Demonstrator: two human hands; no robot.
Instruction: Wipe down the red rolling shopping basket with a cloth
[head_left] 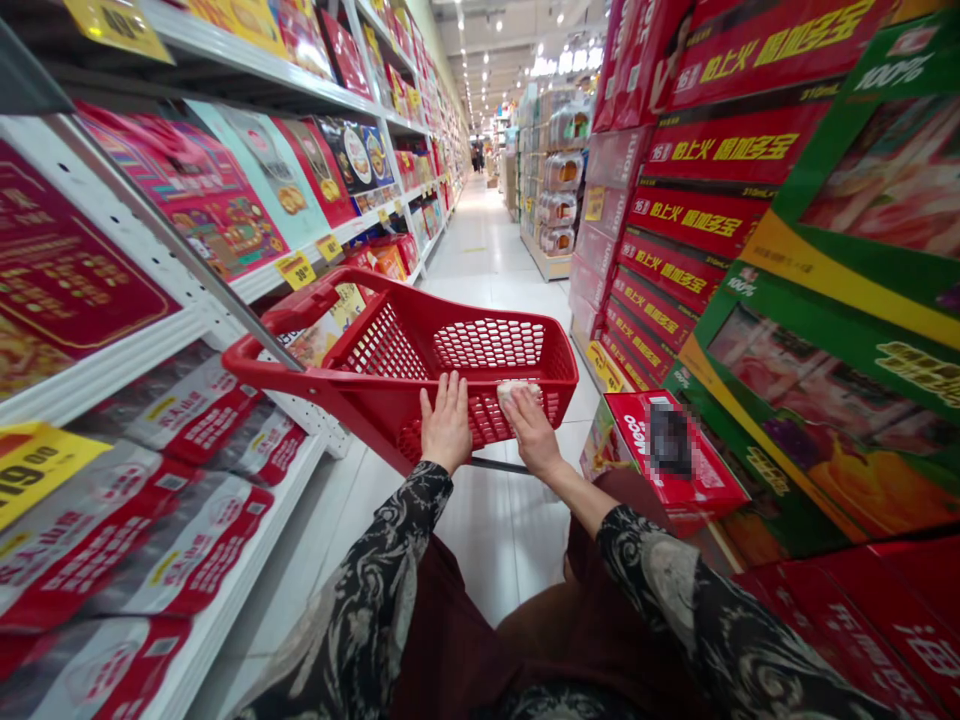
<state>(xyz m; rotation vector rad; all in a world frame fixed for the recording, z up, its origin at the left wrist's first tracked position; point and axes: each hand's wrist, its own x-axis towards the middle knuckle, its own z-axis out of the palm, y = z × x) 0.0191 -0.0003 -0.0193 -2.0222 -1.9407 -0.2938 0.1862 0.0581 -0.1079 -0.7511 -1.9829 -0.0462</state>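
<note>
A red plastic shopping cart [360, 378] stands crosswise in front of me, its handle end to the left and its mesh basket to the right. Fingers stretched out, my left hand [447, 425] lies flat against the near side of the basket, just under the rim. Farther right, my right hand [534, 430] presses a crumpled white cloth [517, 392] onto the same side, close to the rim. The inside of the basket shows only in part; no goods are visible there.
Left, white shelves [292, 470] hold bottle packs [180, 530] and gift boxes [202, 190]. Stacked red drink cartons [675, 260] and green fruit boxes [832, 390] rise close on the right, with a red box [720, 490] near my knee. The tiled aisle [480, 230] runs ahead.
</note>
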